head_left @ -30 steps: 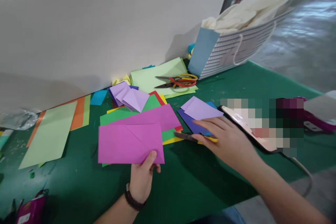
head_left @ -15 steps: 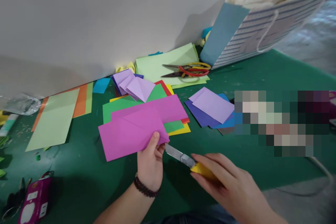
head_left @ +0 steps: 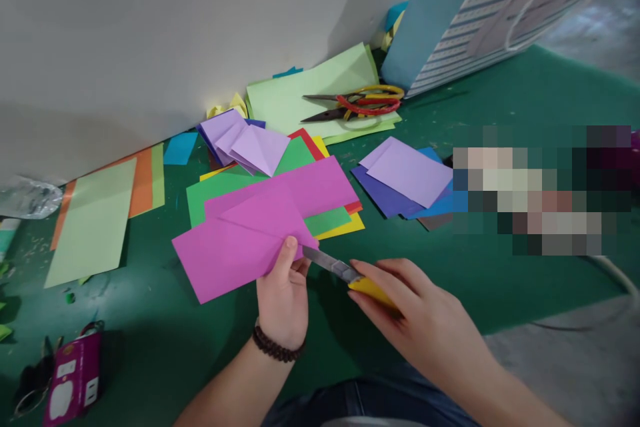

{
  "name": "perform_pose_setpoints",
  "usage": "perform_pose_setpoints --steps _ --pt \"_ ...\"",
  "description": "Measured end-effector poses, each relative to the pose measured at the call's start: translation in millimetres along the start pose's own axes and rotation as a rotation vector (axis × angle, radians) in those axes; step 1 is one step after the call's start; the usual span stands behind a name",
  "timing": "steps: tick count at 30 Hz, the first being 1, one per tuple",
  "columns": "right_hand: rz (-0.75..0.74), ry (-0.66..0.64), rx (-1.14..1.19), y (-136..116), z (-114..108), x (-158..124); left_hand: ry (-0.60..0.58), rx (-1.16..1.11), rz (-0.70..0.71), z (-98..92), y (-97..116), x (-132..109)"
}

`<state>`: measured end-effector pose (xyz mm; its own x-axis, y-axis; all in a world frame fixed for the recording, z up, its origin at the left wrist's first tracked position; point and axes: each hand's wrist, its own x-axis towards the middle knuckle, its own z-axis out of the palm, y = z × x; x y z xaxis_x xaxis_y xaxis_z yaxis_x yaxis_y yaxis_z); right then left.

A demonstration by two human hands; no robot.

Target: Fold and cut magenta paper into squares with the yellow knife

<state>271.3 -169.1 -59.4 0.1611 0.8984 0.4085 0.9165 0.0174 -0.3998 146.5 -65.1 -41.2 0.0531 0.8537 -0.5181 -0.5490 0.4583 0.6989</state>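
My left hand [head_left: 283, 293], with a dark bead bracelet at the wrist, pinches the lower right corner of a folded magenta paper [head_left: 235, 250] and holds it just above the green table [head_left: 440, 280]. My right hand [head_left: 410, 317] grips a yellow utility knife [head_left: 350, 277]. Its metal blade points left and its tip meets the paper's folded edge beside my left thumb.
Sheets of green, yellow, red and magenta paper [head_left: 300, 190] lie behind. Folded lilac pieces [head_left: 247, 143] and a lilac and blue stack [head_left: 407, 177] sit nearby. Scissors [head_left: 360, 105] rest on light green paper. A striped paper bag [head_left: 480, 7] stands at the back right, a magenta box [head_left: 73, 380] front left.
My right hand picked up the knife from beside the blue stack and brought it left to the magenta paper's edge. My left hand lifted and tilted the paper slightly.
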Motion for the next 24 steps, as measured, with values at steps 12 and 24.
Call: perform_pose_setpoints --steps 12,24 --pt "0.207 -0.233 0.352 -24.6 6.6 5.8 -0.049 0.039 0.024 -3.3 -2.5 3.2" --pt "0.334 -0.325 0.509 -23.2 6.8 2.2 0.002 0.013 -0.035 1.2 0.5 2.6"
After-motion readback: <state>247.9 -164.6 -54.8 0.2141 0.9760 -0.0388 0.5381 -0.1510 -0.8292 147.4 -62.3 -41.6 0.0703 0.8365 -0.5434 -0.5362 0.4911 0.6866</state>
